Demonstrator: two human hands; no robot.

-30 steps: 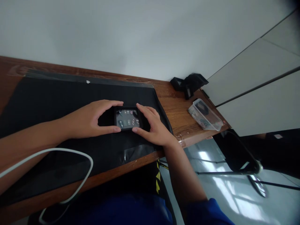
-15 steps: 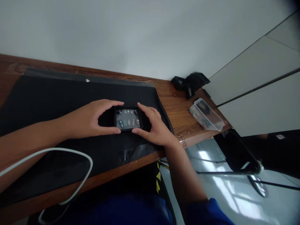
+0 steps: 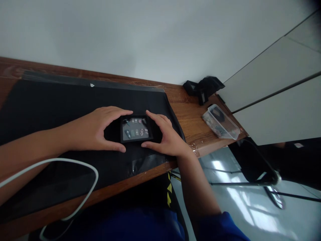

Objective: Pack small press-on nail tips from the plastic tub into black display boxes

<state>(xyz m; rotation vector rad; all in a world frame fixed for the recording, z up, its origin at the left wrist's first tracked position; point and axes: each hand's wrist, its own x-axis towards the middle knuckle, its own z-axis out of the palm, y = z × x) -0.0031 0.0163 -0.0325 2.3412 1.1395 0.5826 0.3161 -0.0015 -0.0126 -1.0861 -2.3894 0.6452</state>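
A small black box (image 3: 135, 129) with a clear window lies on the black mat (image 3: 75, 97), two rows of what look like decorated false nails showing inside. My left hand (image 3: 96, 130) curves around its left side, thumb below the near corner and fingers at the far edge, spread apart. On the other side, my right hand (image 3: 165, 135) frames the right end with thumb and fingers likewise apart. Neither hand is visibly closed on the box; light contact at the fingertips cannot be told.
A clear plastic container (image 3: 222, 123) with small items stands at the wooden table's (image 3: 185, 117) right end. Behind it are black open boxes (image 3: 203, 88) against the wall. A white cable (image 3: 96, 172) loops across my left forearm. A white scrap (image 3: 92, 85) lies near the mat's far edge.
The box has shifted slightly toward me and left, its window now showing the contents more clearly. My left thumb has moved down and left, off the box's corner; the right thumb has lowered slightly.
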